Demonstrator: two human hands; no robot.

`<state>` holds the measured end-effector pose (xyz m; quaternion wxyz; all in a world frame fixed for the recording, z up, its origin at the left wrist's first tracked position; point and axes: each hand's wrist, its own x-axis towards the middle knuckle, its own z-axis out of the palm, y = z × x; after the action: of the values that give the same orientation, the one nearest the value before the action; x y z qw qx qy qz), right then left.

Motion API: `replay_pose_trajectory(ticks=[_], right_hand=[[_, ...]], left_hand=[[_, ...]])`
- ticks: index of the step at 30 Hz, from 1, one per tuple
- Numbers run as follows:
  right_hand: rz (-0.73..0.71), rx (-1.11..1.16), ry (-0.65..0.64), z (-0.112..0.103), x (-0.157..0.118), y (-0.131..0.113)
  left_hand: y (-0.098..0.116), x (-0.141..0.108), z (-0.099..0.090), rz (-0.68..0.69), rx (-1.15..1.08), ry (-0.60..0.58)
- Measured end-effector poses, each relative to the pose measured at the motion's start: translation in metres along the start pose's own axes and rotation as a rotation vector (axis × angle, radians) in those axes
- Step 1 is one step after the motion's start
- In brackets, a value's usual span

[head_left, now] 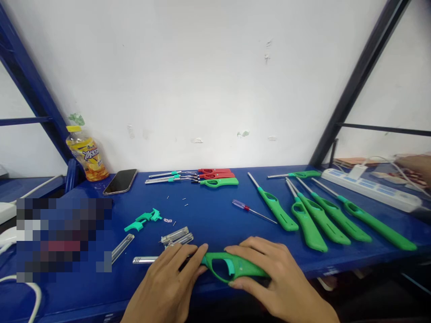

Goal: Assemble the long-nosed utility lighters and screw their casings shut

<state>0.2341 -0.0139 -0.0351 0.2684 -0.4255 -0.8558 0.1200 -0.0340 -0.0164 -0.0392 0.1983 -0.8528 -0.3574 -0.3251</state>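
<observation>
"What's at the far left?"

"A bottle (pixel 88 157) and a phone (pixel 121 181) at the upper left of the table, then teal plastic pieces (pixel 143 220) lower down. A clear fuel tank (pixel 122 249) lies below them, with more clear tanks (pixel 175 236) just beyond the left hand (pixel 168 280)."

"And the lighter (pixel 249 268)?"

"Bottom centre, along the table's near edge. Its long axis runs left to right, metal tube (pixel 144 259) pointing left, handle to the right."

"Which hand is nearer?"

"Neither; both touch it. The left closes narrowly around the neck, its thumb partly hidden. The right hand (pixel 284 273) holds the handle, fingers over the top, thumb on the near side. The trigger opening shows between them."

"Anything in the way?"

"I'd judge the clear tanks matter most, being so near the left knuckles. Taken-apart lighters (pixel 218 181) lie farther back, upper centre."

"And to the right?"

"A screwdriver (pixel 240 204) beyond the right hand, its tip pointing right and towards the near edge. Next come assembled green lighters (pixel 310 229), handles mostly towards the near edge, and a power strip (pixel 370 190) at the far right."
</observation>
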Motion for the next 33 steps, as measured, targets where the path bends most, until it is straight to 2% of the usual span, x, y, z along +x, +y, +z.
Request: replay_pose_trajectory(ticks=[19,25,33], right_hand=[[-0.049,-0.011,0.07,0.0019,-0.0004,0.0026],[-0.042,-0.002,0.069,0.0014,-0.0009,0.0021],[-0.024,-0.016,0.037,0.0004,-0.0002,0.0014]], left_hand=[[0.0001,0.001,0.0,-0.018,-0.026,-0.003],[0.0021,-0.0028,0.0022,-0.133,-0.061,0.033],[0.002,-0.0021,0.0013,-0.145,-0.156,0.004]])
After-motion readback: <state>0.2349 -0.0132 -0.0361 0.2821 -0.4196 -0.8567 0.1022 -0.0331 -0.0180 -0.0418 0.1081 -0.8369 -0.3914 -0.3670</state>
